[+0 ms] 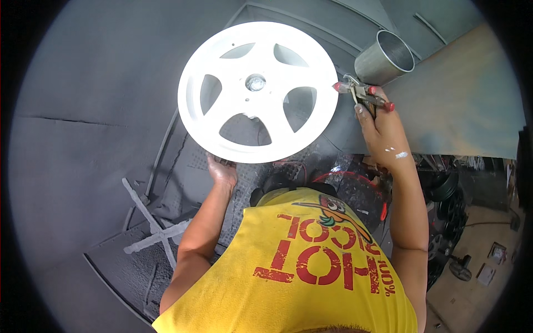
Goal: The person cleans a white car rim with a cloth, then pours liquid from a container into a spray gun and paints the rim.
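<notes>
A white five-spoke wheel (pixel 288 119) faces up in front of me, with a bare metal hub (pixel 255 82) at its centre. My right hand (pixel 384 133) is closed round a spray gun (pixel 366 94) just to the right of the rim. The gun has red knobs and carries an open metal cup (pixel 383 58); its red tip points left toward the wheel. White paint spots mark the back of that hand. Below the near edge of the wheel is my left hand (pixel 223 172), palm up, its fingers mostly hidden by the rim.
A grey cross-shaped bar frame (pixel 162 234) lies at the lower left. Grey-coated walls (pixel 83 122) enclose the left side, and a brownish panel (pixel 461 105) stands at right. A red hose (pixel 347 173) runs over the cluttered floor. Dark round parts (pixel 444 188) and small boxes (pixel 486 274) are lower right.
</notes>
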Action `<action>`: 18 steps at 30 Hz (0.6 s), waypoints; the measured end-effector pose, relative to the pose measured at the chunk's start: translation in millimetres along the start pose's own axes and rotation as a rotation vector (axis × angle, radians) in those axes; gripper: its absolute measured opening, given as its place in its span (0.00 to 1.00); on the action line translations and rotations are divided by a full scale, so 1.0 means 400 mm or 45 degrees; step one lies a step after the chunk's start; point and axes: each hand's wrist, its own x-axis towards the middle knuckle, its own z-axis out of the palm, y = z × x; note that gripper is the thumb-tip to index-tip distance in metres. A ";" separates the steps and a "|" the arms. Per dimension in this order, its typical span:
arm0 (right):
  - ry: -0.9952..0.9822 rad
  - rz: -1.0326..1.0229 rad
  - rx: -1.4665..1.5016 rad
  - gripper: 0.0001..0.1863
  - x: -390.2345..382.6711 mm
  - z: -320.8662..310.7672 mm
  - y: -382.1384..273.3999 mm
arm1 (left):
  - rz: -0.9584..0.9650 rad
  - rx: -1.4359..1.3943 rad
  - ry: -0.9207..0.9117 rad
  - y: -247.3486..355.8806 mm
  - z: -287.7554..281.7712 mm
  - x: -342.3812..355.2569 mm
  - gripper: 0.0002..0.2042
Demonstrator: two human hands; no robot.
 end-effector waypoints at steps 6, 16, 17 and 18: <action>-0.137 0.050 0.207 0.13 -0.010 -0.010 -0.040 | 0.082 -0.008 0.033 -0.030 0.001 0.018 0.31; 0.112 0.134 -0.181 0.13 0.014 -0.001 0.037 | -0.495 -0.032 -0.142 -0.187 -0.015 -0.106 0.30; 0.112 0.123 -0.168 0.13 0.011 0.001 0.041 | -0.504 -0.028 -0.201 -0.187 -0.022 -0.102 0.31; 0.112 0.110 -0.153 0.13 0.009 0.003 0.038 | -0.510 -0.023 -0.259 -0.180 -0.019 -0.103 0.33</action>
